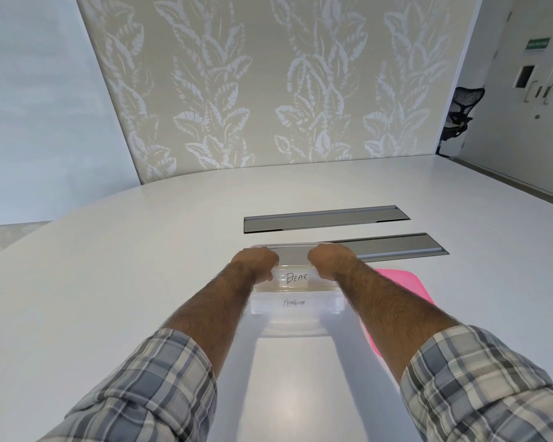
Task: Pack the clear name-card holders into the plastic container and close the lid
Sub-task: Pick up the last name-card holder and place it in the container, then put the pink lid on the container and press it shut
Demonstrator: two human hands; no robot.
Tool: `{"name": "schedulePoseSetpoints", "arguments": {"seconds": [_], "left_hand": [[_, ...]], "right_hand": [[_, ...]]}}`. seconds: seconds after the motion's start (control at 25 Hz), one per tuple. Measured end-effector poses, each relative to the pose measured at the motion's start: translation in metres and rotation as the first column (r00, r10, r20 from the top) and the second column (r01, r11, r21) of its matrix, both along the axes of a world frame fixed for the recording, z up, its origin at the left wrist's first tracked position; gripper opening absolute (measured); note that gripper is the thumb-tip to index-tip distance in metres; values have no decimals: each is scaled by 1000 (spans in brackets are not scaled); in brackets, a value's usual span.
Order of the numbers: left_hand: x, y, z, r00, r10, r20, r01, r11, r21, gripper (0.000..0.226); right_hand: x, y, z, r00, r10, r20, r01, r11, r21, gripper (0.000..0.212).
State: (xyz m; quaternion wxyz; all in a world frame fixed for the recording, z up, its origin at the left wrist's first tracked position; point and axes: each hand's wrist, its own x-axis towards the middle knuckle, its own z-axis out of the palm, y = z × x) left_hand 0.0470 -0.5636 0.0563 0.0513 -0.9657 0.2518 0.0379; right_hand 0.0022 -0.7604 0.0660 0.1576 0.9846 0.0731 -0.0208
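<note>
A clear plastic container [296,327] sits on the white table in front of me. Above it I hold a clear name-card holder [296,277] with a card reading "BEAR". My left hand [257,261] grips its left end and my right hand [331,260] grips its right end. Just below it lies a second clear holder [296,303] with a card reading "PENGUIN", at the container's top; whether it rests inside or on the rim I cannot tell. A pink lid [406,291] lies flat to the right, partly hidden by my right forearm.
Two grey cable-slot covers [326,218] [403,247] are set into the white table [141,266] just beyond my hands. A leaf-patterned wall panel stands behind the table. A black office chair [460,113] stands at the far right by a door.
</note>
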Motion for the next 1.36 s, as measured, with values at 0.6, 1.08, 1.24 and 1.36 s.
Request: {"name": "schedulePoseSetpoints", "arguments": {"seconds": [0.6, 1.08, 1.24, 1.36], "left_hand": [[-20, 20, 36, 951, -69, 303, 77, 997, -15, 36], [-80, 36, 99, 935, 114, 335, -81, 991, -110, 67], [-100, 38, 112, 923, 151, 354, -107, 984, -142, 69], [-116, 37, 117, 919, 154, 363, -105, 983, -151, 68]], "right_hand": [[-25, 6, 34, 997, 1, 82, -17, 980, 198, 37], [-65, 15, 83, 963, -42, 265, -53, 938, 344, 86], [-86, 14, 100, 949, -39, 314, -68, 945, 321, 86], [-103, 12, 108, 943, -41, 331, -65, 951, 302, 87]]}}
